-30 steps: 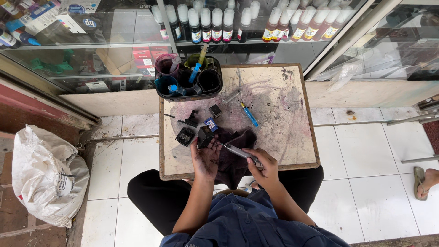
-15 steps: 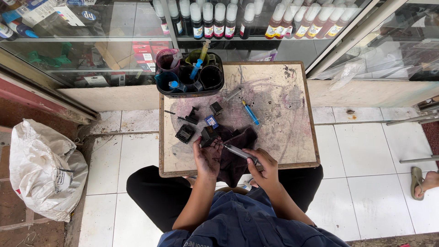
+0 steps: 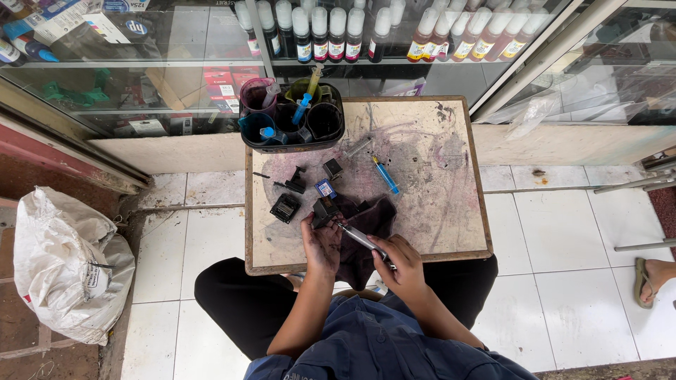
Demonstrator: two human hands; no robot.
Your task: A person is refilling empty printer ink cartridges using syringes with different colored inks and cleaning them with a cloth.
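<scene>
Far to your left, a white sack point(image 3: 67, 271) slumps on the floor, well apart from the small stained table point(image 3: 436, 211) in front of you. On the table's left part lie several black ink cartridges: one flat one point(image 3: 286, 208) nearest the left edge, another point(image 3: 296, 181) just beyond it, a small one point(image 3: 332, 169) further in, and one with a blue label point(image 3: 325, 188) between them. At the table's far left corner stands a black holder of cups point(image 3: 292, 119) with syringes stuck in it.

Your left hand point(image 3: 322, 243) is clenched around a black cartridge point(image 3: 324, 211), holding it over a dark, ink-soaked cloth point(image 3: 366, 229) that hangs over the near edge. Your right hand point(image 3: 400, 264) grasps a syringe point(image 3: 359, 238), whose tip points left and touches the held cartridge.

Further right, a blue syringe point(image 3: 386, 176) lies loose on the tabletop, apart from both hands. Beyond the table a glass case holds a row of ink bottles point(image 3: 394, 32). At the far right, another person's sandalled foot point(image 3: 651, 278) rests on the white tiles.
</scene>
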